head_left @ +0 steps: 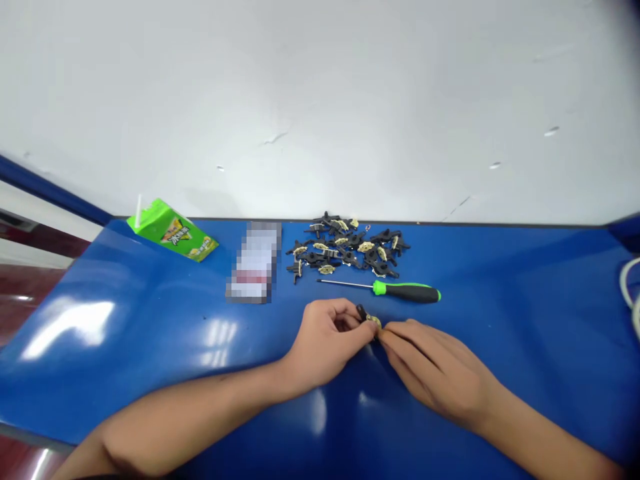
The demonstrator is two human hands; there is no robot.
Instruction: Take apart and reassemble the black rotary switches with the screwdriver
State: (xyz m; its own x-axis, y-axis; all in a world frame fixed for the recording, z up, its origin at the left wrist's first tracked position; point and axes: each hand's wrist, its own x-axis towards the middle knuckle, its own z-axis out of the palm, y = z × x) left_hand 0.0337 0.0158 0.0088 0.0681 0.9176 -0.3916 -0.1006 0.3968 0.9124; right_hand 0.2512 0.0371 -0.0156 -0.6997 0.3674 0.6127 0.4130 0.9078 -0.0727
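My left hand (325, 343) and my right hand (430, 370) meet at the middle of the blue table, a little below the screwdriver. Between their fingertips is a small black plastic part with a brass piece (370, 321), partly hidden by my fingers. Both hands hold it. Just beyond them lies a screwdriver (400, 291) with a green and black handle and a thin steel shaft, its tip pointing left. Farther back, a loose pile of similar black and brass parts (345, 250) lies on the table.
The blue table (100, 320) ends at a white wall (320, 100). A green drink carton with a straw (173, 230) lies at the back left, next to a pixelated white package (253, 263). A white cable (629, 287) enters at the right edge.
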